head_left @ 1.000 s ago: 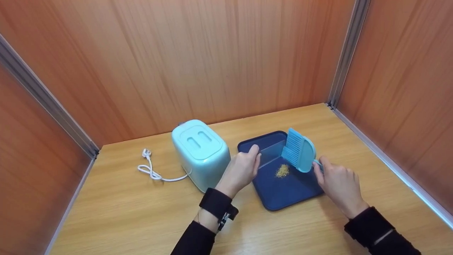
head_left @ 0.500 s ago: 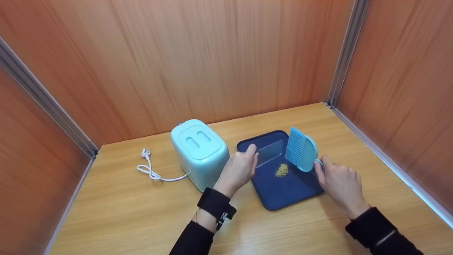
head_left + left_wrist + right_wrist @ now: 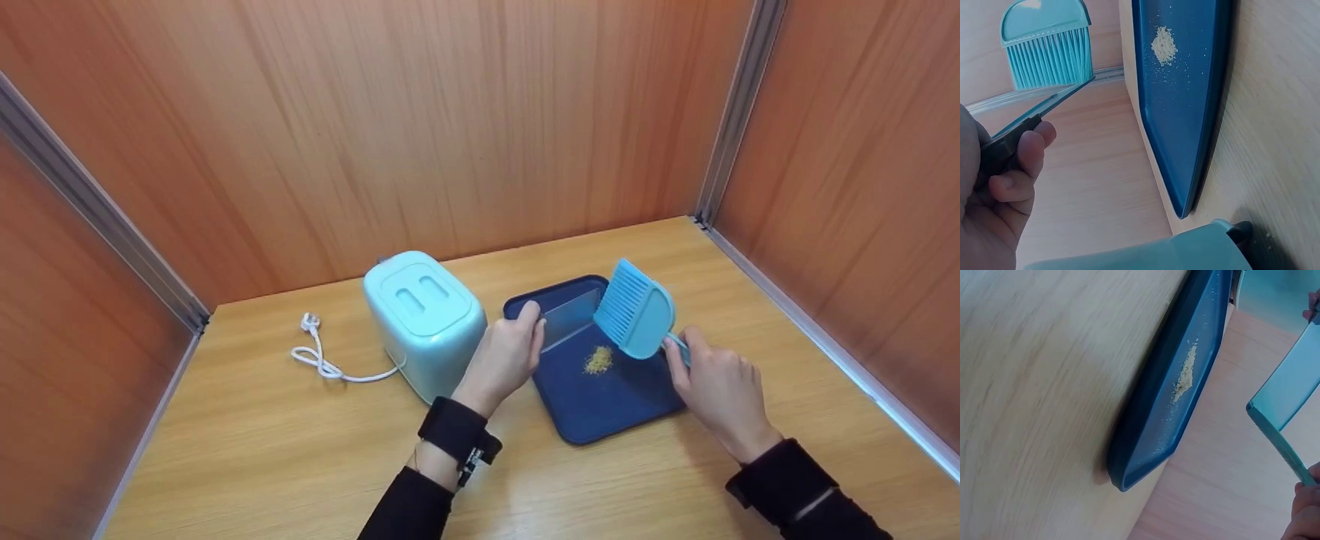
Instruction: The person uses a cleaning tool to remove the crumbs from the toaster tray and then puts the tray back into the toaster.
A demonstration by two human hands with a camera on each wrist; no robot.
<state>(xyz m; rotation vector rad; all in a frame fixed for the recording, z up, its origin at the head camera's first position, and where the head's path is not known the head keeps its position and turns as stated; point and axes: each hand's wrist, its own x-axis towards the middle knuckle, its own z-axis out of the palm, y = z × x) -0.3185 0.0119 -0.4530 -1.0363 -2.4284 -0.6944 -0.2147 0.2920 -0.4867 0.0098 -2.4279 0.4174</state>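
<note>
In the head view my left hand (image 3: pixel 504 352) grips the dark handle (image 3: pixel 1008 143) of a cleaver with a broad, rectangular metal blade (image 3: pixel 571 321). My right hand (image 3: pixel 721 394) holds a turquoise hand brush (image 3: pixel 649 324) by its thin handle. The brush's bristles (image 3: pixel 1050 61) meet the far end of the blade in the left wrist view. Both tools are held up above a dark blue tray (image 3: pixel 600 420). A small heap of yellowish crumbs (image 3: pixel 598 361) lies on the tray, with finer specks scattered around it.
A turquoise toaster (image 3: pixel 439 337) stands left of the tray, close to my left forearm. Its white cord (image 3: pixel 364 379) and plug (image 3: pixel 310 322) lie on the wooden table (image 3: pixel 262 457). Wooden panels (image 3: pixel 480 127) enclose the back and both sides.
The brush moved slightly right off the blade's end, then rose, tilted and came back against it. The cleaver shifted only slightly. The crumb heap looks the same.
</note>
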